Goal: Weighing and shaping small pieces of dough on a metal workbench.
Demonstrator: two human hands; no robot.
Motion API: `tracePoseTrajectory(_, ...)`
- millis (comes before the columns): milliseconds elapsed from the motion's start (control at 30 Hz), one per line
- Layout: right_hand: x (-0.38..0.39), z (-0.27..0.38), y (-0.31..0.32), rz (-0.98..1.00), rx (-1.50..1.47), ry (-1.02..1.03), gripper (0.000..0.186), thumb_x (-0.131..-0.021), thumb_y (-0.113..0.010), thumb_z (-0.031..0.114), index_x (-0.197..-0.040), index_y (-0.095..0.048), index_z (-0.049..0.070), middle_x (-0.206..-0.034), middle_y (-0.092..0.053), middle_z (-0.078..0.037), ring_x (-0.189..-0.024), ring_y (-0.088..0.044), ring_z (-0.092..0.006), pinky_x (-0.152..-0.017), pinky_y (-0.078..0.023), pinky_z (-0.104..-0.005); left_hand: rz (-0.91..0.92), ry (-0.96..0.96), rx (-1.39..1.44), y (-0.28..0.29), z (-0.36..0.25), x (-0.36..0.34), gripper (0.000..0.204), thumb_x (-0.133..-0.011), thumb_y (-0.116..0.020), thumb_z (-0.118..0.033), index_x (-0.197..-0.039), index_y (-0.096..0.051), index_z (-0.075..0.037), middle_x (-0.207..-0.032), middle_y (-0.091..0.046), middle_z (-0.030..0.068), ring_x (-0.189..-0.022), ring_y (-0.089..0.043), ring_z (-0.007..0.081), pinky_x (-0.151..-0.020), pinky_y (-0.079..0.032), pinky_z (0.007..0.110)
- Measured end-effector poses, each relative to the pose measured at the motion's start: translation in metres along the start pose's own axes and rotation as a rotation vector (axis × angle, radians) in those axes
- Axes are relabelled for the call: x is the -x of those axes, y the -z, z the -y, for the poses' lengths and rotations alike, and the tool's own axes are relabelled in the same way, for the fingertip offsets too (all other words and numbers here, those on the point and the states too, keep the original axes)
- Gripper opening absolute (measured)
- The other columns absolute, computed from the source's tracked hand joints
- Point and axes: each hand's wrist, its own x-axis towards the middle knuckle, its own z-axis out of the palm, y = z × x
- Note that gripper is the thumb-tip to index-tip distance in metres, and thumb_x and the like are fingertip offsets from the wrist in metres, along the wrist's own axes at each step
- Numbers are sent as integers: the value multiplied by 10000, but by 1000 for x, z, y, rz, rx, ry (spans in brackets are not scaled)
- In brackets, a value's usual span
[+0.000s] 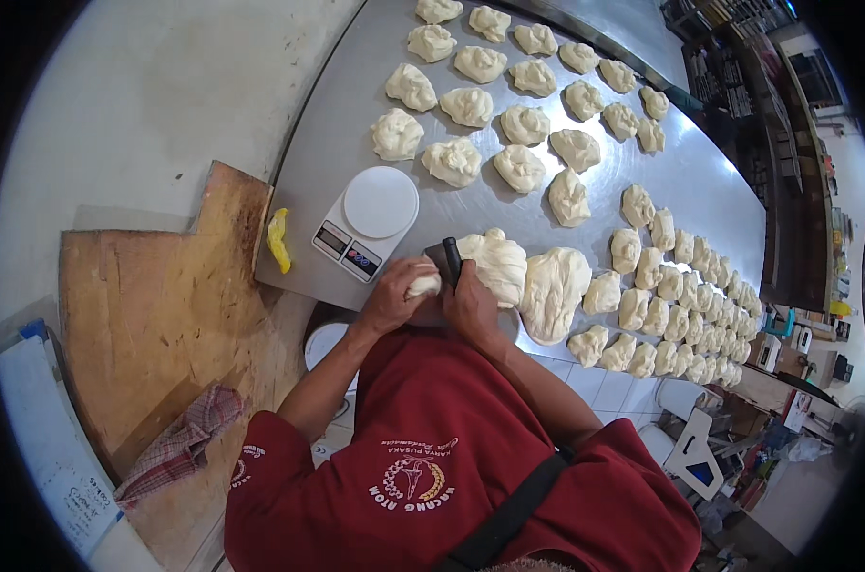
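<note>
My left hand [392, 296] is closed on a small piece of dough [422, 284] at the front edge of the steel table [323, 114]. My right hand [471, 305] grips a scraper [444, 257] with a black handle, upright against the left side of a large dough mass [491, 269]. Another big slab of dough [556, 294] lies just right of it. A white digital scale [379, 202] with a bare round plate stands behind and left of my left hand. A crumpled yellow item [279, 240] lies at the table's left edge.
Several rows of dough lumps [467, 107] sit at the back of the table, and several tighter rows of pieces [631, 309] run along the right. A wooden board [137, 334] with a checked cloth [180, 443] is on the left. A white bucket [326, 345] is below the table edge.
</note>
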Motion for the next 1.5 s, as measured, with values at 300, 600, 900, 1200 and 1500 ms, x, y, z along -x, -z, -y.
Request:
tracePoseTrajectory(300, -9, -38, 31, 192, -796, -219, 482, -938, -727, 128, -1349, -531, -28, -1090, -719, -210, -872, -724, -338, -758, -591, -395, -96, 58, -828, 64, 2, -66, 538, -957, -699, -150, -1480, -583, -94, -1597, -513, 123, -1511, -410, 365, -1219, -365, 470)
tracePoseTrajectory(600, -1, -33, 83, 57, -922, -403, 495, -946, -750, 185, -1336, -547, -42, -1142, -686, -213, -933, -688, -287, -833, -575, -375, -1, -136, -395, -45, 17, 2, 463, -942, -636, -112, -1403, -656, -75, -1433, -633, 127, -1259, -615, 319, -1051, -518, 386)
tracePoseTrajectory(900, 6, -25, 72, 170, -493, -249, 434, -945, -733, 218, -1228, -531, -41, -1035, -682, -217, -853, -672, -304, -766, -551, -413, -82, 88, -320, -52, 28, 5, 296, -918, -705, -104, -1207, -769, -103, -1284, -684, 98, -1099, -635, 308, -940, -531, 391)
tracePoseTrajectory(1200, 3, -12, 59, 169, -191, -142, 353, -954, -658, 221, -1124, -454, -11, -822, -665, -269, -665, -647, -473, -620, -504, -551, -118, 83, -280, -50, 21, 6, 201, -919, -723, -157, -1105, -789, -122, -1106, -722, 59, -970, -653, 274, -872, -546, 381)
tracePoseTrajectory(1500, 2, -4, 3, 31, 30, 3, 308, -983, -624, 218, -1127, -455, 4, -808, -688, -287, -708, -682, -514, -598, -501, -591, -111, 123, -453, -38, 16, 7, 159, -927, -713, -150, -1079, -749, -120, -1015, -711, 56, -933, -655, 286, -849, -551, 383)
